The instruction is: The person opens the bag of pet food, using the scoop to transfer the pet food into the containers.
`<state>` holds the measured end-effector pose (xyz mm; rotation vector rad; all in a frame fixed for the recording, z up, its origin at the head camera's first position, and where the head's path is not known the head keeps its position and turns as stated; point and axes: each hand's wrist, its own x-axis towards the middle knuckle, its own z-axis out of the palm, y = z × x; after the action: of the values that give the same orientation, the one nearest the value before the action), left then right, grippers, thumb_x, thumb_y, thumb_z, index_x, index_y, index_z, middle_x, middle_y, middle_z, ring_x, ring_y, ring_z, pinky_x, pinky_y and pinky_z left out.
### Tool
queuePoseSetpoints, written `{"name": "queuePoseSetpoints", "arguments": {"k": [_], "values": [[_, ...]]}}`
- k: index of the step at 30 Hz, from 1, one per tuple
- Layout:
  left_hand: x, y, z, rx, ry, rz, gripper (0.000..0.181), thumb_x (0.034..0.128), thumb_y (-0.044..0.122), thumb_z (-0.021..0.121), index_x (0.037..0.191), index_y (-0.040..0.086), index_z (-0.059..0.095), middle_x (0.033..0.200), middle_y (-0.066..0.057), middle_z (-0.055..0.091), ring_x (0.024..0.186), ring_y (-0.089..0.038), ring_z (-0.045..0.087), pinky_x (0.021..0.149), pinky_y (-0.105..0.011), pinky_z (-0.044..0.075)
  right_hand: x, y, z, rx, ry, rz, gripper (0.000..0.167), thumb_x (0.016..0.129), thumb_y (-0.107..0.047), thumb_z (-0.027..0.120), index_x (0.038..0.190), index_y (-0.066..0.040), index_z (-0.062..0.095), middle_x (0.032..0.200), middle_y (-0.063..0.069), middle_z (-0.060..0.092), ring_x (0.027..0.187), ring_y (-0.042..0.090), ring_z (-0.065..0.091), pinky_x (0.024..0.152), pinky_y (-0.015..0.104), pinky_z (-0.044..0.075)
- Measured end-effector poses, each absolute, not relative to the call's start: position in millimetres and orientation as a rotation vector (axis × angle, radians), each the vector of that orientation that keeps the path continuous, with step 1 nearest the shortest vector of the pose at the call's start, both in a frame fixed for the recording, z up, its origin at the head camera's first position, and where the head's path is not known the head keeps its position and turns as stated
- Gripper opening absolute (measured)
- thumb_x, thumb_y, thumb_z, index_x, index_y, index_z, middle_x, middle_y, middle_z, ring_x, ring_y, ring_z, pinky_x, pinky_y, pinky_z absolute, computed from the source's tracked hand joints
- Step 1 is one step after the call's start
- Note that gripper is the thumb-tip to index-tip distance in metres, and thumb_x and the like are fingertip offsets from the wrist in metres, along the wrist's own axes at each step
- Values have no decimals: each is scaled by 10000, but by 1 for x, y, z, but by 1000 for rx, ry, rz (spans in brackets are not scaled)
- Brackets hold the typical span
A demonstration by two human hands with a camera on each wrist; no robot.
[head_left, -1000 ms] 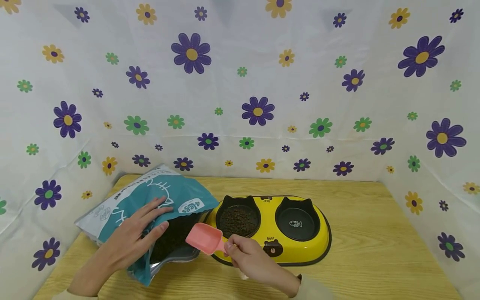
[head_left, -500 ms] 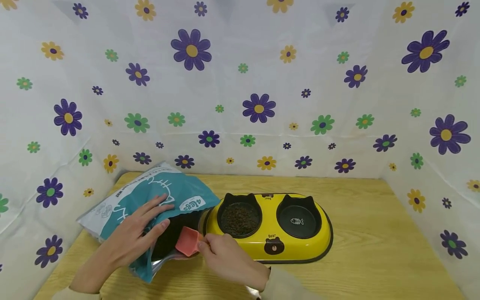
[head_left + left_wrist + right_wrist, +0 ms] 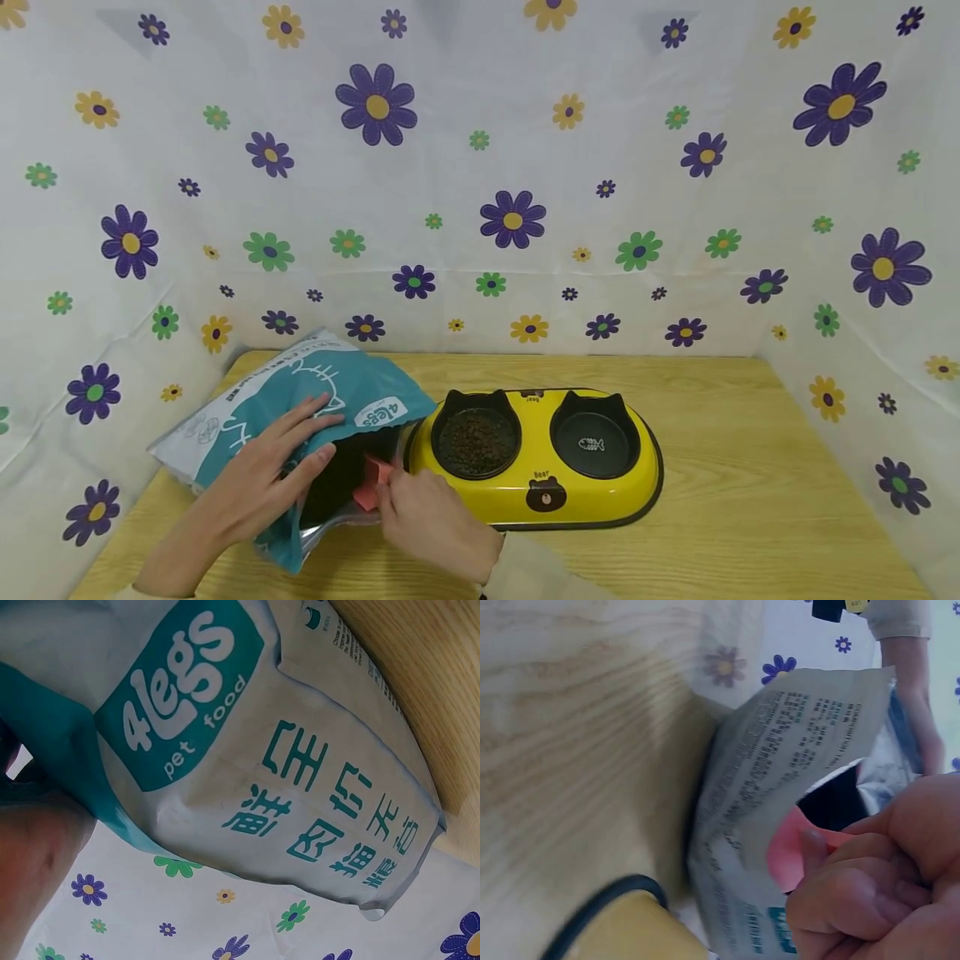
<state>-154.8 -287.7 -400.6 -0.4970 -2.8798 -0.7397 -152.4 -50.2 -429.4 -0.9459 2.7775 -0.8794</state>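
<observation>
A teal and white pet food bag (image 3: pixel 375 379) lies on its side at the left of the table, its mouth facing me and dark inside. My left hand (image 3: pixel 258 467) holds the bag at its mouth, fingers across the top and thumb at the lip. My right hand (image 3: pixel 431 517) grips a pink scoop (image 3: pixel 371 482) by its handle, with the scoop's head inside the mouth; part of it is hidden. In the right wrist view, the scoop (image 3: pixel 786 851) overlaps the bag's printed side (image 3: pixel 780 750).
Right of the bag stands a yellow double pet bowl (image 3: pixel 536 454) with a black rim. Brown kibble (image 3: pixel 476 440) lies in its left bowl; the right bowl (image 3: pixel 600 458) shows a fishbone print. A flowered cloth (image 3: pixel 510 317) hangs behind and on both sides of the wooden table (image 3: pixel 735 483).
My right hand has moved left with the scoop, from in front of the yellow bowl into the bag's mouth. The left hand and the bag have stayed about the same.
</observation>
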Motion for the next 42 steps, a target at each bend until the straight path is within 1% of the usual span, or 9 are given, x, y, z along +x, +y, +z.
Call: {"name": "queuePoseSetpoints", "arguments": {"k": [4, 7, 11, 19, 23, 28, 34, 38, 42], "values": [[-155, -286, -399, -505, -2880, -731, 401, 1066, 404, 516, 1446, 293, 575, 1650, -56, 384, 1486, -457, 371, 1058, -761, 369, -156, -52, -437, -910, 2711, -1007, 365, 1087, -221, 482, 734, -142, 522, 534, -106, 365, 378, 17, 350, 357, 144, 271], [-155, -285, -398, -514, -2881, -731, 401, 1064, 406, 518, 1447, 300, 574, 1652, -57, 382, 1489, -457, 368, 1064, -763, 365, -158, -52, -444, -866, 2669, -1098, 343, 1090, -241, 483, 780, -130, 579, 575, -100, 397, 445, 23, 384, 416, 160, 315], [-156, -284, -396, -513, -2887, -732, 409, 1063, 410, 519, 1454, 302, 568, 1657, -59, 375, 1494, -459, 359, 1067, -765, 360, -158, -51, -452, -853, 2662, -1166, 323, 1092, -256, 484, 846, -108, 631, 605, -97, 412, 490, 15, 390, 454, 152, 318], [-154, -283, -398, -518, -2879, -740, 411, 1063, 407, 519, 1456, 299, 565, 1657, -54, 374, 1501, -452, 350, 1071, -764, 355, -156, -49, -463, -814, 2534, -1404, 375, 1095, -268, 485, 775, -107, 594, 598, -98, 391, 501, 3, 354, 466, 154, 288], [-153, -283, -399, -516, -2876, -740, 412, 1063, 405, 517, 1458, 298, 564, 1656, -55, 375, 1501, -455, 351, 1072, -767, 353, -156, -49, -467, -715, 2385, -1563, 396, 1095, -276, 482, 786, -76, 629, 600, -90, 411, 501, 14, 349, 471, 174, 273], [-152, -283, -400, -509, -2865, -741, 411, 1060, 402, 524, 1452, 291, 572, 1653, -56, 381, 1502, -451, 353, 1078, -761, 352, -156, -49, -470, -644, 2290, -1651, 416, 1094, -297, 483, 818, -53, 677, 618, -87, 453, 534, 18, 372, 505, 173, 302], [-151, -284, -402, -493, -2867, -746, 413, 1059, 408, 522, 1452, 290, 572, 1654, -59, 380, 1503, -452, 349, 1078, -766, 348, -156, -47, -472, -612, 2203, -1700, 423, 1101, -314, 468, 834, -48, 661, 656, -75, 462, 571, 20, 374, 545, 162, 304], [-152, -285, -402, -491, -2869, -742, 412, 1061, 413, 516, 1452, 295, 571, 1655, -59, 378, 1502, -454, 350, 1075, -770, 350, -156, -45, -471, -616, 2170, -1729, 417, 1107, -312, 449, 863, -42, 652, 723, -33, 519, 624, 22, 413, 584, 168, 339], [-152, -286, -403, -493, -2862, -738, 410, 1062, 407, 516, 1452, 293, 572, 1654, -60, 380, 1502, -453, 353, 1073, -767, 355, -157, -40, -469, -607, 2109, -1749, 433, 1112, -325, 433, 891, -2, 619, 705, -17, 484, 615, 47, 402, 591, 186, 325]]}}
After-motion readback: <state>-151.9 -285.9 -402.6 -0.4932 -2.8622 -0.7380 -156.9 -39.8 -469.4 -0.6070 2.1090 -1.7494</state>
